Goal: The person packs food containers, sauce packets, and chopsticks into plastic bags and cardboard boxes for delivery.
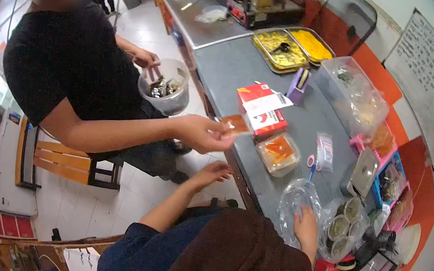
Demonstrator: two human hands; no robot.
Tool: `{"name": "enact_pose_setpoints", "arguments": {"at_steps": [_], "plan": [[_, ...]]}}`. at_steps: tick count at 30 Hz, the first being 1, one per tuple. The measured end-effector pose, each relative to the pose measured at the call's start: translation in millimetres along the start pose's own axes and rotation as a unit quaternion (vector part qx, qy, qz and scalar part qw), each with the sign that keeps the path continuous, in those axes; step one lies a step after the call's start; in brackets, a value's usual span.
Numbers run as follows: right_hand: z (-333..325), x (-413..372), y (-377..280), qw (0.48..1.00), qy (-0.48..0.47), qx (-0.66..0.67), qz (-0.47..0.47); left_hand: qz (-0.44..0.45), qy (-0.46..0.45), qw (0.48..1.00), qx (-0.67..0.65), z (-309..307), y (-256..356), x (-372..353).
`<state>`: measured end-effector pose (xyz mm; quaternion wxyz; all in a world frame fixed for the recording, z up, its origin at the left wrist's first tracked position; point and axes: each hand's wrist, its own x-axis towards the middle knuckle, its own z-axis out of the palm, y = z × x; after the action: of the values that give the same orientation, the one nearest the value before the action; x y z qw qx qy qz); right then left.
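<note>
My left hand point(214, 174) is in the air left of the table edge, fingers stretched and holding nothing. Just above it, a co-worker's hand point(206, 135) holds out a small clear packet of orange-brown sauce point(235, 123). On the table, my right hand point(306, 228) grips the edge of a clear plastic bag point(297, 195); its fingertips are partly hidden. Right of that hand stand several round tubs with greenish contents point(338, 228), wrapped in plastic. A clear container with orange packets point(278, 153) sits beyond the bag, near blue-handled scissors point(311, 162).
A red-and-white box point(262, 111) and purple tape dispenser point(299, 86) stand farther up the table point(220, 69). Trays of yellow food point(280, 50) lie behind them. A large clear bin point(351, 93) lines the right side. The co-worker also holds a bucket point(169, 101) of shiny packets.
</note>
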<state>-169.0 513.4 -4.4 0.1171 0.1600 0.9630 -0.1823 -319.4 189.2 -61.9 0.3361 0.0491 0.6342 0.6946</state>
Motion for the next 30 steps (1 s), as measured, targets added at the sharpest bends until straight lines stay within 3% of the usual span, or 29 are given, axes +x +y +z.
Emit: {"name": "enact_pose_setpoints", "arguments": {"at_steps": [2,4,6,8,10,12,13,14,16,17,18,19,20,21,23,24,26,27,28,30], "plan": [[-20.5,-5.0,-21.6,0.991,0.044,0.101,-0.070,-0.038,0.064,0.996,-0.050,1.7,17.7,-5.1],[-19.8,-0.6,-25.5,0.987,0.061,0.124,-0.078,-0.014,0.053,0.994,-0.091,-3.6,16.7,-4.6],[-17.8,-0.4,-30.1,0.982,0.077,0.149,-0.082,-0.013,0.104,0.989,-0.109,-9.0,16.6,0.7],[-17.9,0.9,-35.9,0.980,0.090,0.153,-0.093,-0.009,0.063,0.994,-0.088,-23.5,-0.9,11.0],[-16.1,4.9,-42.4,0.977,0.076,0.189,-0.059,0.107,0.085,0.991,0.012,-35.3,-15.6,28.1],[-9.0,11.8,-49.7,0.972,0.066,0.225,-0.024,0.085,0.041,0.992,-0.085,-81.4,-74.7,80.5],[0.8,18.0,-51.7,0.947,0.073,0.314,-0.010,0.079,0.027,0.993,-0.083,-92.3,-66.9,86.4],[11.2,27.3,-52.6,0.913,0.083,0.399,0.003,0.010,-0.044,0.979,-0.197,-104.6,-50.5,96.8],[45.1,58.8,-49.3,0.881,0.098,0.463,0.023,-0.136,-0.178,0.887,-0.404,-125.5,-3.1,124.5],[56.0,71.0,-50.1,0.843,0.115,0.524,0.040,-0.222,-0.245,0.807,-0.489,-129.0,22.2,150.8],[57.4,80.0,-55.2,0.841,0.124,0.525,0.051,-0.296,-0.290,0.712,-0.567,-127.5,41.4,162.3],[57.7,89.4,-62.4,0.808,0.118,0.571,0.080,-0.108,-0.027,0.931,-0.348,-90.8,59.2,164.0],[59.7,97.6,-68.2,0.772,0.111,0.616,0.109,0.107,0.235,0.964,-0.058,-56.6,70.4,166.7],[65.1,105.4,-71.0,0.769,0.118,0.617,0.120,0.099,0.224,0.968,-0.055,-58.3,77.4,178.7],[72.5,118.7,-76.3,0.696,0.101,0.695,0.149,0.059,0.156,0.985,-0.033,-70.7,88.7,204.3],[73.7,123.2,-80.2,0.694,0.106,0.695,0.159,0.052,0.148,0.987,-0.032,-74.1,89.8,215.7],[67.9,127.3,-94.3,0.644,0.126,0.739,0.151,0.060,0.053,0.991,-0.109,-83.0,85.6,238.0],[62.2,125.7,-102.0,0.643,0.130,0.738,0.159,0.064,-0.012,0.991,-0.120,-90.2,84.6,249.4],[50.5,122.6,-111.9,0.614,0.138,0.756,0.180,0.059,-0.017,0.991,-0.121,-100.1,85.6,255.1],[48.2,122.9,-117.3,0.582,0.148,0.772,0.206,-0.020,-0.171,0.970,-0.174,-115.4,91.2,263.6]]}}
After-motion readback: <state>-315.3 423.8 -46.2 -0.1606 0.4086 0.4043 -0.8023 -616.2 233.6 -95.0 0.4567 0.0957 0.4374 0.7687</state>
